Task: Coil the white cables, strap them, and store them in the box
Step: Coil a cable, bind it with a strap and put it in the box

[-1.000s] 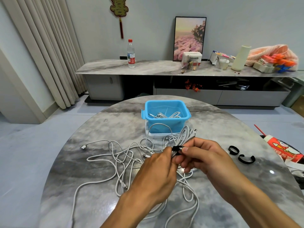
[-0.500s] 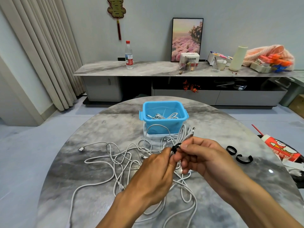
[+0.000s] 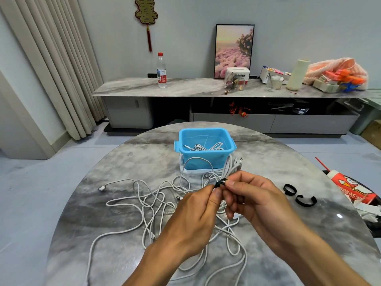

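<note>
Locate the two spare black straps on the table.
In the head view, the two spare black straps lie on the marble table at its right side, right of the right hand and beside the red-and-white carton.

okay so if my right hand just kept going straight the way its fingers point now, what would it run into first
Its fingers point left, so the right hand would almost at once meet the left hand, whose fingertips pinch the same black strap on the coiled cable. Depth between them is hard to judge.

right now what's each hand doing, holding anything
Left hand: fingers pinch the black strap around the coiled white cable.
Right hand: fingers pinch the same strap and cable bundle.
</note>
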The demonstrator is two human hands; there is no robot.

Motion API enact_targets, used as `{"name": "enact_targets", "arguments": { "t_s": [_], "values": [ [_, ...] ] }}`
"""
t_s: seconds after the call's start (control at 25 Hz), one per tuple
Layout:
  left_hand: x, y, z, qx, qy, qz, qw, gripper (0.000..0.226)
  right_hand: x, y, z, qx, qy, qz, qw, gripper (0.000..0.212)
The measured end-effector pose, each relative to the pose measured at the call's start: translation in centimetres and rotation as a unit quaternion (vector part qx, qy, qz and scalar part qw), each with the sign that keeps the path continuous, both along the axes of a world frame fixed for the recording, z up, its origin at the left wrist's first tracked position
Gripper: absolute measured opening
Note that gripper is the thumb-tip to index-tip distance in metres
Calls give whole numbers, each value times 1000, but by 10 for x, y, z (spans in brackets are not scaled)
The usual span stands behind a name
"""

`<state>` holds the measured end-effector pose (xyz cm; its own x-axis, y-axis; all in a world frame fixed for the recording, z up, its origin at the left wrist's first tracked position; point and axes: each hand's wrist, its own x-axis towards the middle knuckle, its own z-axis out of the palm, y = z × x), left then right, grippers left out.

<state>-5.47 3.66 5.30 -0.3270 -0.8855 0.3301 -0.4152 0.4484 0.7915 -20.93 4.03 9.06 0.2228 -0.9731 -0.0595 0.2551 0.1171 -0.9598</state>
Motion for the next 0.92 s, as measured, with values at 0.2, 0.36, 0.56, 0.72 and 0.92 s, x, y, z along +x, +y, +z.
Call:
{"name": "enact_targets", "arguments": {
  "t_s": [0.2,0.36,0.56,0.72,0.92],
  "values": [
    [-2,0,-1,24,-2,50,998,29,5,3,1,-15,17,-25,999,14],
    [-2,1,-1,3,-19,83,996,28,12,7,3,-68,76,-59,993,20],
    [-2,1,-2,8,5,92,996,14,15,11,0,-152,176,-102,967,16],
    [2,0,-2,17,21,98,995,10,18,12,-4,-203,238,-123,942,19],
    [2,0,-1,14,-5,106,994,22,17,13,-7,-192,212,-135,949,18]
  ]
}}
